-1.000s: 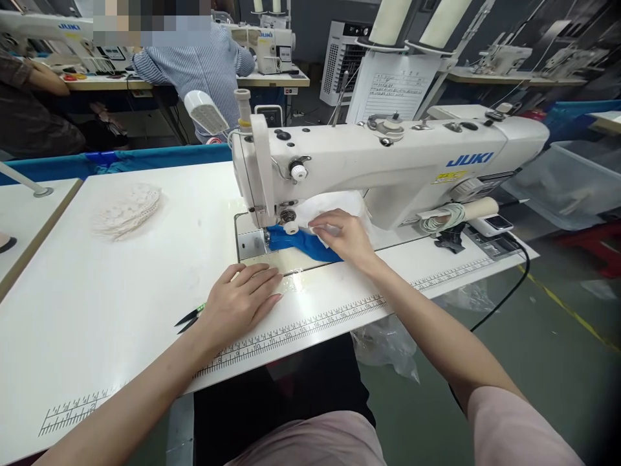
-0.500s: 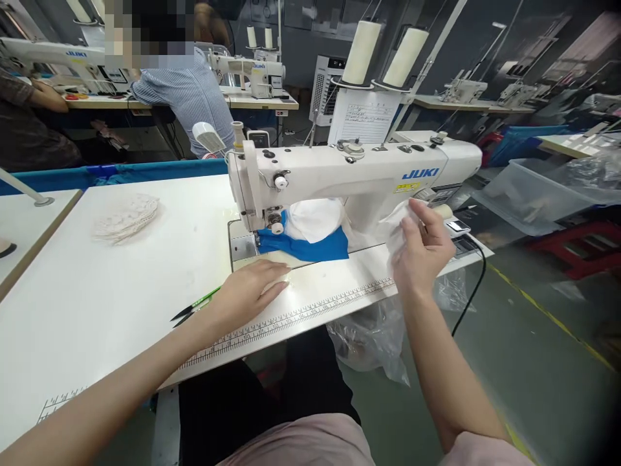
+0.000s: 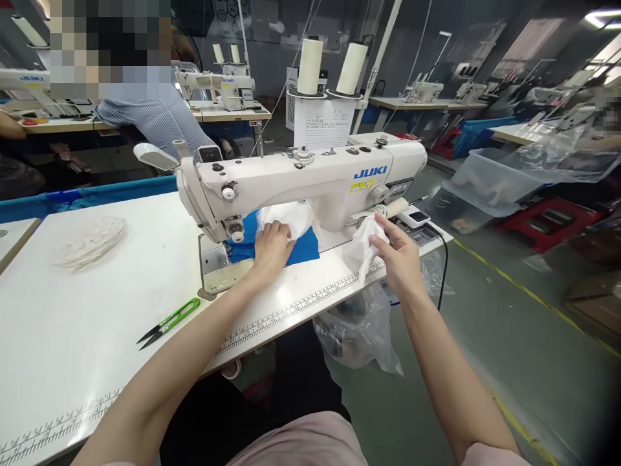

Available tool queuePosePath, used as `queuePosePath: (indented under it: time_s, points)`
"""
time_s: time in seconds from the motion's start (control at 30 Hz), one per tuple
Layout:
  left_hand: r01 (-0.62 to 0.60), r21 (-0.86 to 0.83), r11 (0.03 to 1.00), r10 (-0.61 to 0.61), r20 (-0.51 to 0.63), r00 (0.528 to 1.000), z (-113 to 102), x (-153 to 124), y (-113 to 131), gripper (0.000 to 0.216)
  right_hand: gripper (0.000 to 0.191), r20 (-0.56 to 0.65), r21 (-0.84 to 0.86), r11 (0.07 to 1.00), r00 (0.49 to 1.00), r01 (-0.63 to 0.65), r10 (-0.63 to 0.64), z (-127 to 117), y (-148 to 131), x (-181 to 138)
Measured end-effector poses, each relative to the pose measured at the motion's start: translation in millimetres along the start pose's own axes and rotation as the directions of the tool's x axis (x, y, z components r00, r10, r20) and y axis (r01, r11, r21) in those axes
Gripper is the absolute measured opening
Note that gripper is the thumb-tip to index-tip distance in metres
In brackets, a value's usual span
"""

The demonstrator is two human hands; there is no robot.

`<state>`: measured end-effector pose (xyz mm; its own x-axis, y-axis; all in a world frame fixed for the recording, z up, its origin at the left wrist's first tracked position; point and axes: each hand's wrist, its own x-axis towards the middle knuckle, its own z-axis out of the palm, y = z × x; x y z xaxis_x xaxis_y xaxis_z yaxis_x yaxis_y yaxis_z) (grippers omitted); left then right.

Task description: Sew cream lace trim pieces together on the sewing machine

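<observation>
Blue fabric (image 3: 306,244) lies under the head of a white JUKI sewing machine (image 3: 291,178), with a rounded white fabric piece (image 3: 295,217) resting on it. My left hand (image 3: 273,249) is over both, its bent fingers closed on the near edge of the white piece. At the right, my right hand (image 3: 400,255) pinches a thin, crumpled white cloth (image 3: 363,246) between thumb and fingers, and the cloth hangs just above the table's front edge. Green-handled thread snips (image 3: 169,322) lie on the table left of my left forearm.
A stack of pale lace pieces (image 3: 92,243) sits on the table (image 3: 116,285) at the left. Thread cones (image 3: 309,68) stand behind the machine. Clear plastic bags (image 3: 361,330) hang below the front edge. A person in a striped shirt (image 3: 150,110) sits beyond.
My left hand has moved from the tabletop up onto the white piece over the blue fabric, uncovering the snips. My right hand has lowered the white cloth. The view has turned right.
</observation>
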<state>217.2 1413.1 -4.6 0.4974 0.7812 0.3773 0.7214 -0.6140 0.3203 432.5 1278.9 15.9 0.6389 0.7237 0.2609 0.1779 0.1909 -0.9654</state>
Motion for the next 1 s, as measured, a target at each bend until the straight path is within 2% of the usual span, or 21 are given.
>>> queuePosePath:
  time_s: [0.17, 0.4, 0.5, 0.6, 0.67, 0.73, 0.8, 0.83, 1.0]
  points:
    - [0.008, -0.105, 0.994, -0.012, -0.041, 0.999, -3.6, 4.6, -15.0, 0.01, 0.054, 0.053, 0.03, 0.998, 0.997, -0.054, 0.052, -10.7, 12.2, 5.0]
    - [0.141, -0.301, 0.943, -0.175, -0.091, 0.98, -2.3, 20.5, -29.9, 0.021, 0.043, 0.038, 0.028, 0.999, 0.999, -0.021, 0.02, -11.8, 22.2, 11.6]
    - [0.23, -0.34, 0.912, -0.279, -0.104, 0.955, 6.9, 29.4, -38.5, 0.025, 0.042, 0.049, -0.009, 1.0, 0.999, -0.005, 0.005, -9.5, 25.7, 12.7]
    - [0.365, -0.335, 0.869, -0.418, -0.102, 0.902, 20.1, 41.1, -46.8, 0.032, 0.039, 0.106, -0.133, 0.989, 0.993, 0.068, -0.054, -8.2, 31.3, 15.6]
    - [0.449, -0.313, 0.837, -0.5, -0.104, 0.86, 26.8, 48.6, -51.2, 0.034, 0.037, 0.166, -0.338, 0.924, 0.978, 0.178, -0.128, -8.7, 35.3, 18.0]
    - [0.508, -0.289, 0.811, -0.555, -0.109, 0.825, 29.4, 54.0, -54.1, 0.033, 0.039, 0.229, -0.558, 0.774, 0.952, 0.299, -0.203, -10.3, 39.2, 19.6]
    - [0.537, -0.273, 0.798, -0.58, -0.107, 0.807, 28.1, 57.7, -55.3, 0.031, 0.041, 0.267, -0.673, 0.644, 0.932, 0.363, -0.247, -13.3, 42.7, 20.3]
    - [0.543, -0.269, 0.796, -0.584, -0.105, 0.805, 26.4, 59.2, -55.4, 0.029, 0.041, 0.258, -0.68, 0.636, 0.931, 0.366, -0.26, -15.5, 44.3, 20.5]
    - [0.557, -0.279, 0.782, -0.598, -0.086, 0.797, 18.7, 69.8, -54.6, 0.016, 0.029, 0.061, -0.528, 0.807, 0.96, 0.263, -0.272, -34.2, 50.1, 26.3]
